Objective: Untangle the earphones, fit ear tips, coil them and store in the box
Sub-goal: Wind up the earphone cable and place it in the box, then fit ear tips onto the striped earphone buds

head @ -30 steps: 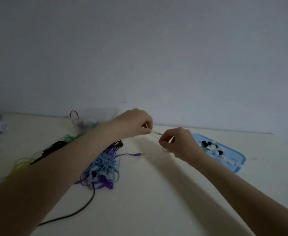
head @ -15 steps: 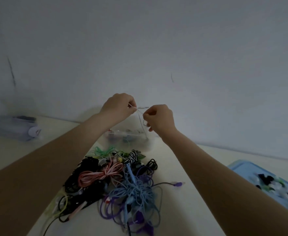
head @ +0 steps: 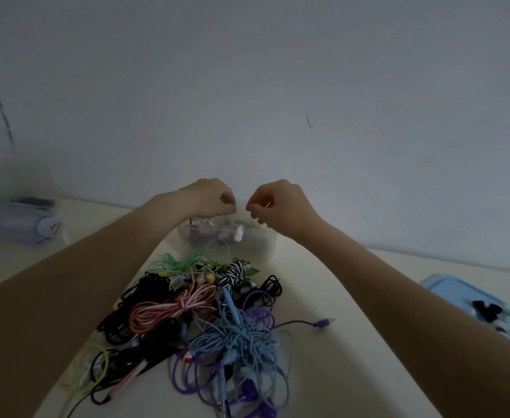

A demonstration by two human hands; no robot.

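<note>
My left hand (head: 214,197) and my right hand (head: 277,206) are held close together, fingers curled, just above a clear plastic box (head: 267,239) at the back of the table. They pinch a thin white earphone set. Its white earbud (head: 239,233) dangles below the gap between the hands, over the box. A small gold plug tip shows at my right fingers. The cable itself is barely visible. A big tangle of coloured earphones (head: 217,321) lies in front of the box. Other earphones lie inside the box.
A light blue tray (head: 446,289) holding several black, white and green ear tips (head: 489,312) sits at the right edge. A grey-blue bundle (head: 21,221) lies at the far left against the wall. The wall stands right behind the box.
Both hands have carried the white earphones left from near the blue tray to above the clear box. The hands have drawn slightly apart, and an earbud now hangs down.
</note>
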